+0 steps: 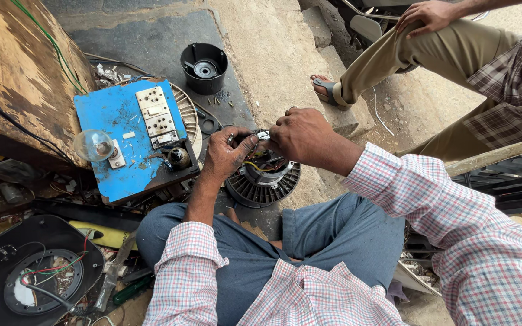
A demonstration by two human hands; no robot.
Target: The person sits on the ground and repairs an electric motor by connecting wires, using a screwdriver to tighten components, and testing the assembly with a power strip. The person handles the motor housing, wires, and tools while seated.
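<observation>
Outside on the rough concrete ground a person sits with knees bent, in a checked shirt and blue trousers. Both hands meet over a round black fan motor that rests on the ground just in front of the knees. It has thin fins all around its edge, and yellow and red wires sit in its middle.

The left hand is just above the left side of the fan motor. Its fingers are curled together and pinch a small shiny metal part. The right hand is above the top of the fan motor. Its fingers are bent close together too and touch the same little part, so the two hands meet there. A ring sits on one finger of the right hand.

Left of the fan motor lies a blue board with white switches and sockets on it. A clear glass bulb sticks up from the left edge of that board. Behind the fan motor, farther away, stands a black round cup-shaped part with small screws scattered near it. Far left of the fan motor, near the bottom corner, is a black round case with red and green wires inside.

To the right of the fan motor, well apart, another person sits in tan trousers and a sandal, with a hand resting on the knee
</observation>
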